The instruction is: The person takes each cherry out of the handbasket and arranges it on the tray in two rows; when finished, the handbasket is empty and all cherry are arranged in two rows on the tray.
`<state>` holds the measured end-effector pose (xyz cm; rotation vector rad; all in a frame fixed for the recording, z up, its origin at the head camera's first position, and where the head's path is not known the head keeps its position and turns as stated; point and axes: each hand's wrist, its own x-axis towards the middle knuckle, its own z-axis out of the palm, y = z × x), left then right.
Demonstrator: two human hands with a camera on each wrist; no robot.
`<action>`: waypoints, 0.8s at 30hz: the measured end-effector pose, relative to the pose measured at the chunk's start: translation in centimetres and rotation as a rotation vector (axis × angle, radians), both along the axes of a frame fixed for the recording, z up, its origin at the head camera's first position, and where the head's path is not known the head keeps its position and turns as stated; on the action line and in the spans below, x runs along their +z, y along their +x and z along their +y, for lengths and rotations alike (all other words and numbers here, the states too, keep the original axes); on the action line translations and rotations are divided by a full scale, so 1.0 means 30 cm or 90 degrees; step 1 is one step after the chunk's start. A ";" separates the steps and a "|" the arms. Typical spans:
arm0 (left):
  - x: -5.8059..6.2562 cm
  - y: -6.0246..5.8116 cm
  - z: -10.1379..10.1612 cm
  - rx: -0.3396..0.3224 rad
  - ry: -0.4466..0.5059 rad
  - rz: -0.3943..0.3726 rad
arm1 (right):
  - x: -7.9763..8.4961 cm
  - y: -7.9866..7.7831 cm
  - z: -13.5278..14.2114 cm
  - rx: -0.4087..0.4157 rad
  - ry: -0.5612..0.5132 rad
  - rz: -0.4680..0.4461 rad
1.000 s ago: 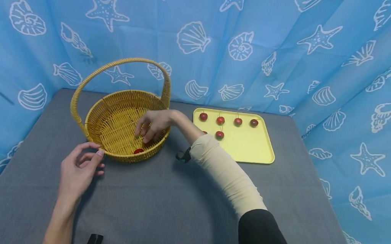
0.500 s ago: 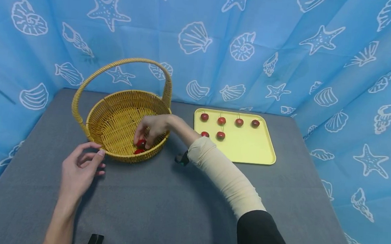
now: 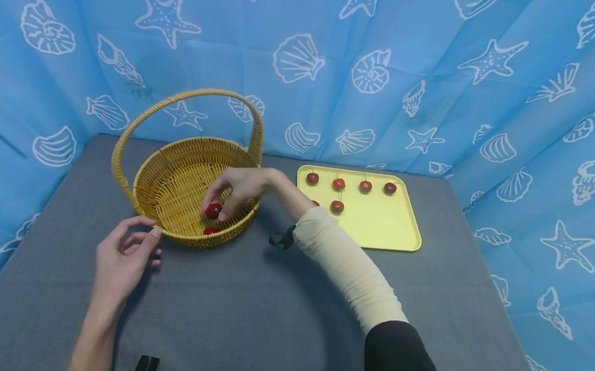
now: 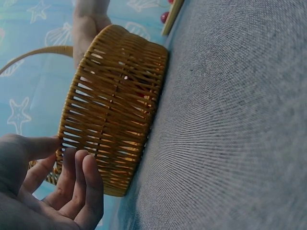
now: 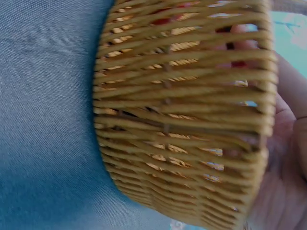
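Note:
A round yellow wicker basket (image 3: 173,161) with a tall arched handle stands at the left of the table. Thumb and forefinger of my left hand (image 3: 122,259) pinch its near rim, as the left wrist view also shows. My right hand (image 3: 239,189) reaches inside over the right rim and holds a dark red cherry (image 3: 214,211) between thumb and fingers. Below that cherry, another red cherry (image 3: 210,231) lies on the basket floor by the near wall. In the right wrist view the woven wall (image 5: 192,96) hides most of the right hand's fingers.
To the right of the basket lies a yellow tray (image 3: 383,227) with several stemmed cherries. My right forearm (image 3: 344,259) crosses in front of its left corner and partly covers one cherry (image 3: 315,203). A blue shell-print curtain (image 3: 225,34) hangs behind the grey table (image 3: 245,321).
The right hand dips into the basket, then rises slightly with the cherry, which was mostly hidden a second ago. The left hand keeps its place on the rim.

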<state>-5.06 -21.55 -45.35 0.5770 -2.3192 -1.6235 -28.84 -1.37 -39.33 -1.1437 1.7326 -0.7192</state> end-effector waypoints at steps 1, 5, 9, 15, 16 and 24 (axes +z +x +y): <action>0.000 0.000 0.000 0.000 0.000 0.000 | 0.006 -0.001 0.011 -0.005 -0.014 -0.006; 0.000 0.000 0.003 -0.001 -0.002 0.004 | 0.033 -0.002 0.062 -0.037 -0.054 -0.021; -0.002 0.000 0.005 -0.003 -0.003 0.012 | 0.058 0.003 0.123 -0.073 -0.070 -0.039; -0.002 -0.002 0.002 -0.003 0.006 0.004 | 0.087 0.002 0.232 -0.115 -0.085 -0.023; -0.002 -0.003 0.001 -0.003 0.007 0.003 | 0.091 0.001 0.252 -0.123 -0.087 -0.019; -0.004 -0.002 -0.003 -0.004 0.012 -0.008 | 0.108 -0.006 0.434 -0.190 -0.099 -0.012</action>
